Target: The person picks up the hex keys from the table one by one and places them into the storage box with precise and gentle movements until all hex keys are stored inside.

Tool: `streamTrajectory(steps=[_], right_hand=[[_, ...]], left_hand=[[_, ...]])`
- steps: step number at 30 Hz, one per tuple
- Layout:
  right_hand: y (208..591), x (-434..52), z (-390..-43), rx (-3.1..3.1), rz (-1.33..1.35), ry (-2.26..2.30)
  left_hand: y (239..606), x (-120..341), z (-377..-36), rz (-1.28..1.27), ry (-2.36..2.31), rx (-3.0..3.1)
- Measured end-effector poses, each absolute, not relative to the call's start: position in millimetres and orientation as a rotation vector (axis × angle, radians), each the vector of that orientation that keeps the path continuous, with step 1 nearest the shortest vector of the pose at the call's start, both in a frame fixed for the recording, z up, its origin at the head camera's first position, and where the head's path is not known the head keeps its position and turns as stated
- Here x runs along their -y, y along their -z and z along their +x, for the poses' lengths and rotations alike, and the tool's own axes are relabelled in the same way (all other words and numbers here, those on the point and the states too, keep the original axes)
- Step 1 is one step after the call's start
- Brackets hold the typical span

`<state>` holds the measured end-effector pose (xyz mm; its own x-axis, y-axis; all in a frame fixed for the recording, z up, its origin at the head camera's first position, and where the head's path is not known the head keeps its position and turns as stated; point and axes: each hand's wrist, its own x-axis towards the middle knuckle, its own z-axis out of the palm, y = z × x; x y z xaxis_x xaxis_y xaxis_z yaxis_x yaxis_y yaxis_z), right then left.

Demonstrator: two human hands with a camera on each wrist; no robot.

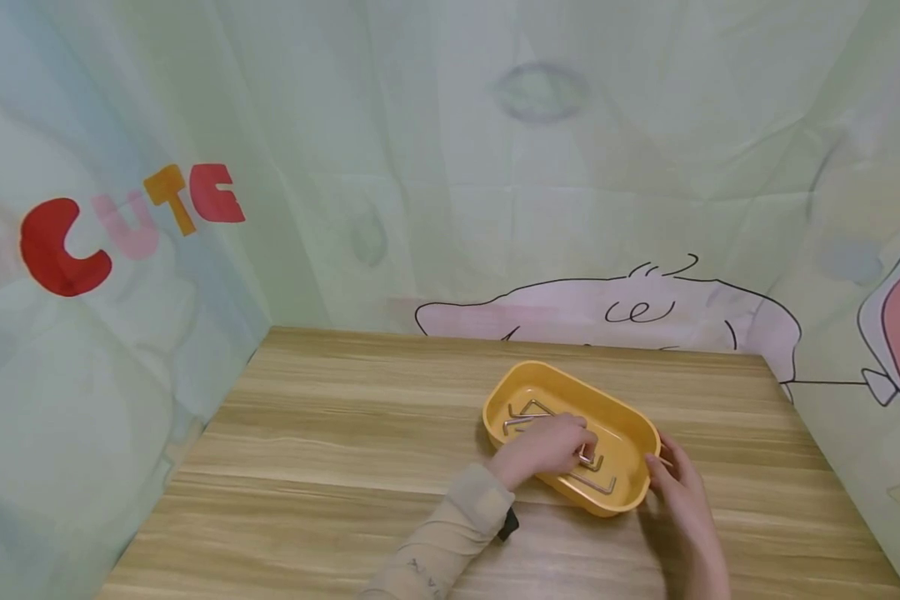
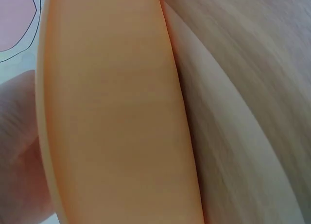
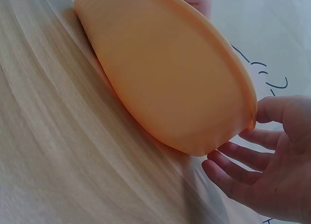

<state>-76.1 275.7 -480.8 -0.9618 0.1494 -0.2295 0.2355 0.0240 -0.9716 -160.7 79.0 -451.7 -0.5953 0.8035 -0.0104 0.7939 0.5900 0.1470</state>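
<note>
A yellow oblong tray (image 1: 615,408) stands on the table, holding several silver L-shaped hex keys (image 1: 592,482). My left hand (image 1: 543,446) reaches over its near side, fingers curled down and pinching a hex key (image 1: 587,458) toward the middle. Much of that key is hidden by the fingers. At the tray's right end my right hand (image 1: 682,487) grips the rim, thumb on top and fingers along the outside. The right wrist view shows this hand (image 3: 277,161) at the end of the tray wall (image 3: 170,73). In the left wrist view, the outer wall (image 2: 116,107) covers the work.
The wood-grain table (image 1: 330,433) extends around the tray. Behind it hangs a printed cloth (image 1: 390,183), with more cloth on both sides. A black wrist device (image 1: 508,525) sits below the left sleeve (image 1: 450,533).
</note>
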Motion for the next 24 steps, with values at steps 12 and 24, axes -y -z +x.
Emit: streamTrajectory(steps=[12,24], right_hand=[[480.1,-275.2,-75.8,-2.109,0.436,2.176],[481.5,-275.6,-77.5,-2.133,0.405,2.175]], left_hand=[[457.9,-100.1,-155.9,1.405,-0.15,-2.686],[454.9,-98.4,-152.8,1.391,-0.205,-2.734]])
